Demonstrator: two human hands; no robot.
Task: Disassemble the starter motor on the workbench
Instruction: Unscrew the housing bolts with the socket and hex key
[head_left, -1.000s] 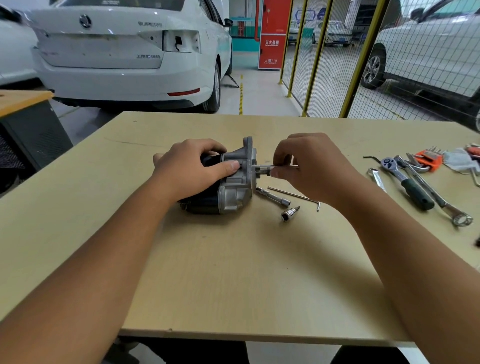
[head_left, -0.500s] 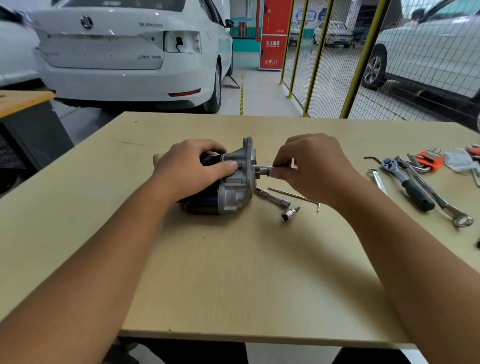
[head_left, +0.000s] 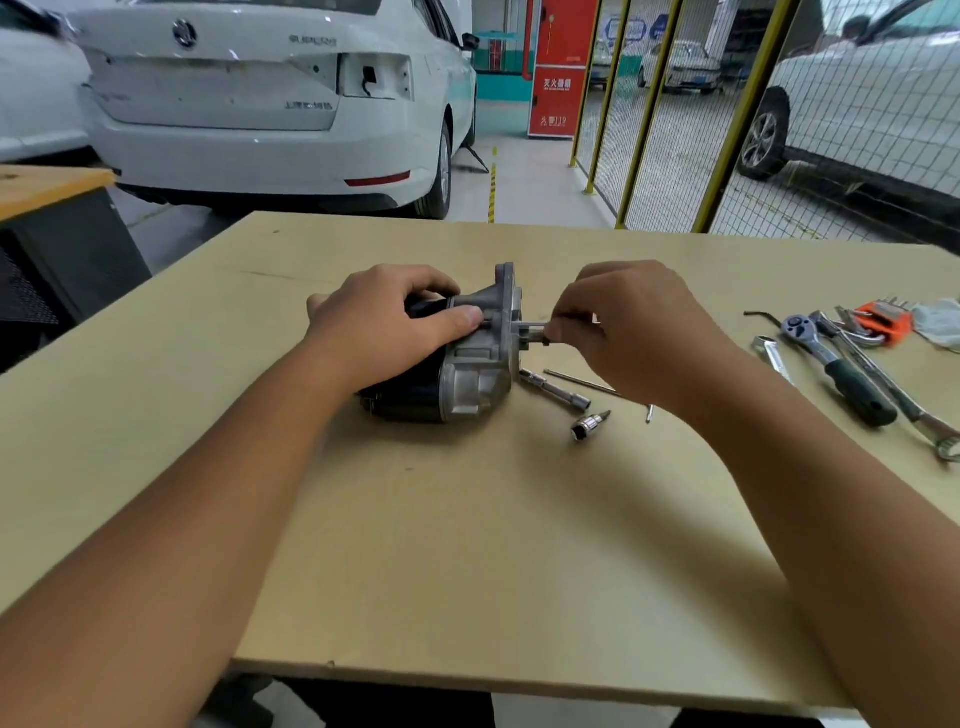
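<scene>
The starter motor (head_left: 467, 379) lies on its side in the middle of the workbench (head_left: 467, 545), black body to the left and silver housing to the right. My left hand (head_left: 384, 327) grips its top, thumb against the silver housing. My right hand (head_left: 628, 332) pinches a thin metal tool or bolt (head_left: 532, 327) that sticks out of the housing's right face. My fingers hide its far end.
Right of the motor lie an extension bar (head_left: 553, 389), a small socket bit (head_left: 587, 426) and a long thin rod (head_left: 582, 382). A ratchet (head_left: 836, 369), wrenches (head_left: 893, 395) and an orange hex key set (head_left: 883, 319) sit at the right edge. Parked cars and a yellow fence stand behind.
</scene>
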